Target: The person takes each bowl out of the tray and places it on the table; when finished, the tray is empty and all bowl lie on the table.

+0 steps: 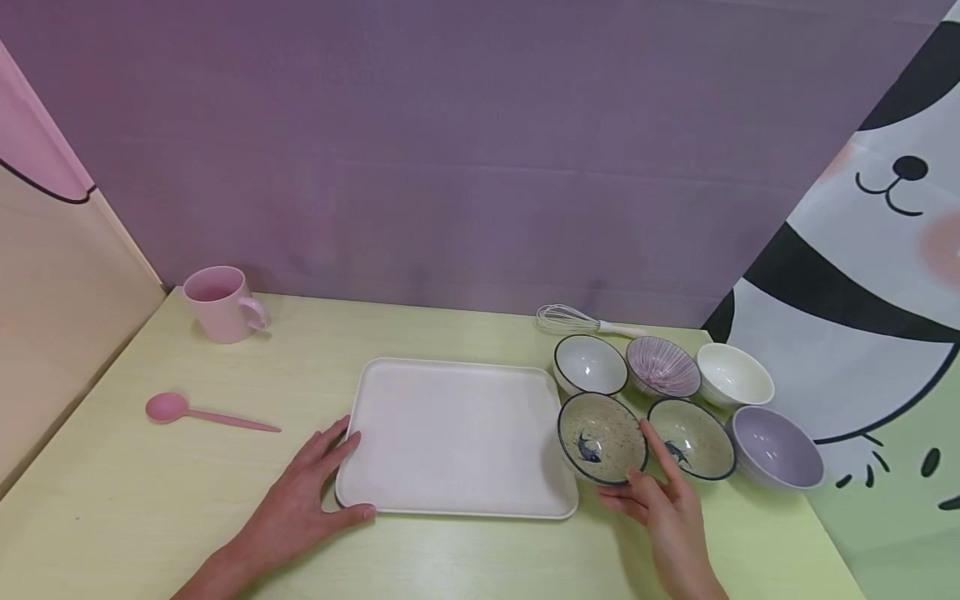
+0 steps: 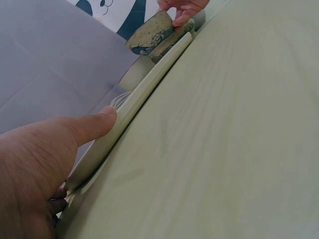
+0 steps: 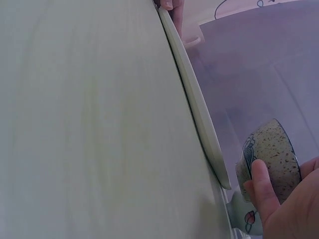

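Note:
My right hand (image 1: 663, 508) holds a speckled beige bowl (image 1: 611, 433) with a dark rim and a blue motif inside. This bowl is raised beside the right end of a white rectangular tray (image 1: 457, 437); in the right wrist view my fingers (image 3: 264, 186) press against its outer wall. At the tray's left front corner, my left hand (image 1: 300, 492) grips the edge, thumb along the near side and fingers at the left side. In the left wrist view the thumb (image 2: 94, 127) lies against the tray's side, while the other fingers are partly hidden.
Behind and right of the held bowl stand a white dark-rimmed bowl (image 1: 588, 367), a purple-striped bowl (image 1: 663, 368), a plain white bowl (image 1: 735, 375), another beige bowl (image 1: 697, 437) and a lilac bowl (image 1: 776, 447). A whisk (image 1: 573, 320) lies behind them. Leftward are a pink mug (image 1: 221, 308) and pink spoon (image 1: 168, 407).

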A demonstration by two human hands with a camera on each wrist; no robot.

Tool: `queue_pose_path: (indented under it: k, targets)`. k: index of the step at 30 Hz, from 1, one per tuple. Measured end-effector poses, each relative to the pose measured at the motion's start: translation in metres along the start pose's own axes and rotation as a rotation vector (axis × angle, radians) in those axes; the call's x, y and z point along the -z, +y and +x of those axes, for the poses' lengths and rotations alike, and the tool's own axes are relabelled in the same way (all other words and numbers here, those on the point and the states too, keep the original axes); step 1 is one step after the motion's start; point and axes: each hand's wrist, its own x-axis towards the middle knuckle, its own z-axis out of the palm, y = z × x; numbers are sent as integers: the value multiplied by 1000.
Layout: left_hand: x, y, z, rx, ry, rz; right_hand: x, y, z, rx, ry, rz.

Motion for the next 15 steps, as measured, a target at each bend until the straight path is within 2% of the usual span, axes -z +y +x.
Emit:
queue_pose_path:
  k: [15]
  targets:
    - [1, 0, 0, 0, -5, -4, 19, 10, -3, -42, 36, 28]
